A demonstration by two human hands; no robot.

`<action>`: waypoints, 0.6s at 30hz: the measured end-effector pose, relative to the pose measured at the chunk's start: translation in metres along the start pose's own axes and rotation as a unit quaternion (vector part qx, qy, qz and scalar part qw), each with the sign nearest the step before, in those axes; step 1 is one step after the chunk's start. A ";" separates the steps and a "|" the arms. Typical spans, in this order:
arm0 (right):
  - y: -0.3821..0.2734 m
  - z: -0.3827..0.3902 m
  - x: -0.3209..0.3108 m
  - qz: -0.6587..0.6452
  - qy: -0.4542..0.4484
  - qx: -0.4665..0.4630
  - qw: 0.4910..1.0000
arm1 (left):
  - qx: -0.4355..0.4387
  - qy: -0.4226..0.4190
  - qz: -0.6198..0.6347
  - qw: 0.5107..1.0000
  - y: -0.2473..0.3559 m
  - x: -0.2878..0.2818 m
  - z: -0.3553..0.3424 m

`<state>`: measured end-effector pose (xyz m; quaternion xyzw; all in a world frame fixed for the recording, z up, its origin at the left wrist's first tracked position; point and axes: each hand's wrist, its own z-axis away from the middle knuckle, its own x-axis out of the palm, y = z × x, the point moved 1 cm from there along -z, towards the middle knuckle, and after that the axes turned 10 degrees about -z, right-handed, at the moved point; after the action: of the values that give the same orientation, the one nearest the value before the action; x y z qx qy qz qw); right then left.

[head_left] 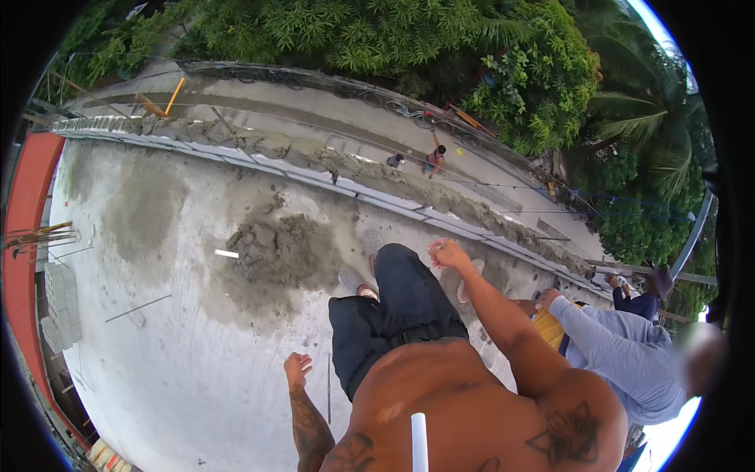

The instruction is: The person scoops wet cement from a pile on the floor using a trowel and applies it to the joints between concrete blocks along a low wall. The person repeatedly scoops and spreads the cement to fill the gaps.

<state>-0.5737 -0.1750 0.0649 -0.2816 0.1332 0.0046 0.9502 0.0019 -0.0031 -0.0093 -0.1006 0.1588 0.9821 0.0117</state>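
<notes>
With fingers (434, 250) loosely bent and parted, the left hand (298, 370) hung over the floor (197, 377), the right hand (448, 253) toward the wall (377, 193) at its far edge; mortar (279, 248) lay heaped ahead.

Bright, soft daylight — block wall (314, 174) bowed by fisheye distortion.

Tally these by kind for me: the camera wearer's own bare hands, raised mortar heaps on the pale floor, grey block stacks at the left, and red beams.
Bare hands (left hand, right hand): 2
Mortar heap: 1
Grey block stack: 1
Red beam: 1
Total: 5
</notes>
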 end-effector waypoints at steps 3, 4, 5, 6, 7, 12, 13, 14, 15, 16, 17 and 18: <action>-0.011 -0.005 0.016 0.052 -0.008 0.008 0.999 | -0.077 0.034 0.074 0.994 -0.046 -0.005 0.020; -0.015 -0.010 0.019 0.077 -0.010 0.014 0.997 | -0.070 0.026 0.088 0.993 -0.054 0.000 0.022; -0.017 -0.016 0.021 0.098 -0.015 0.020 0.995 | -0.076 0.027 0.095 0.992 -0.060 0.006 0.026; -0.020 -0.026 0.023 0.117 -0.023 0.021 0.993 | -0.092 0.034 0.100 0.990 -0.065 0.013 0.031; -0.025 -0.037 0.028 0.134 -0.039 0.021 0.990 | -0.081 0.029 0.112 0.990 -0.067 0.021 0.036; -0.065 -0.102 0.067 0.143 -0.078 0.037 0.986 | -0.079 0.069 0.158 0.982 -0.034 0.057 0.059; -0.072 -0.112 0.076 0.115 -0.081 0.026 0.990 | -0.048 0.068 0.104 0.991 -0.029 0.056 0.070; -0.084 -0.127 0.088 0.073 -0.067 0.025 0.995 | -0.009 0.063 0.039 0.997 -0.015 0.055 0.071; -0.097 -0.144 0.103 0.100 -0.086 0.002 0.991 | 0.030 0.055 -0.027 0.998 -0.002 0.058 0.069; -0.109 -0.160 0.122 0.115 -0.093 -0.007 0.989 | 0.065 0.060 0.011 0.996 0.011 0.059 0.065; -0.116 -0.168 0.141 0.125 -0.099 -0.012 0.987 | 0.097 0.064 0.042 0.992 0.017 0.055 0.067; -0.126 -0.179 0.162 0.151 -0.114 -0.008 0.982 | 0.141 0.065 0.077 0.985 0.018 0.048 0.075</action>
<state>-0.4517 -0.3879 -0.0533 -0.2637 0.0647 0.1809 0.9453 -0.0605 0.0033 0.0566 -0.1486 0.3035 0.9393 -0.0597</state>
